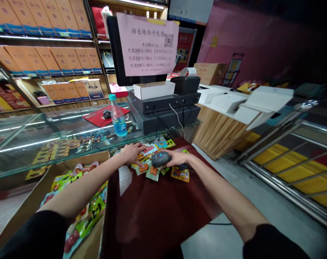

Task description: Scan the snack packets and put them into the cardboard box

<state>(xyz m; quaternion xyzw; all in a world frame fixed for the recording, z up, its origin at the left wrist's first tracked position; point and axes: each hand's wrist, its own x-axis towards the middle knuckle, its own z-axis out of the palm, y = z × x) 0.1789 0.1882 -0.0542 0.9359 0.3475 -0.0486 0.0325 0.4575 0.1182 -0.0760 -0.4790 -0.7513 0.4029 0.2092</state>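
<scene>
My left hand (pixel 131 153) rests on the pile of small candy packets (pixel 143 167) at the back of the dark red counter (pixel 152 216), its fingers spread over them. In my right hand (pixel 176 158) is a black handheld scanner (pixel 160 159), with a small blue light on top, held over the packets just right of my left hand. A yellow packet (pixel 180 174) lies below my right hand. Under my left forearm stands an open cardboard box (pixel 104 201) with more colourful packets (pixel 90 217) in it.
Behind the packets are a black cash drawer (pixel 163 117), a monitor with a pink paper sign (pixel 147 46) and a white box (pixel 154 90). A blue drink bottle (pixel 118 118) stands on the glass case (pixel 58 126). Metal railings (pixel 287 162) are at the right.
</scene>
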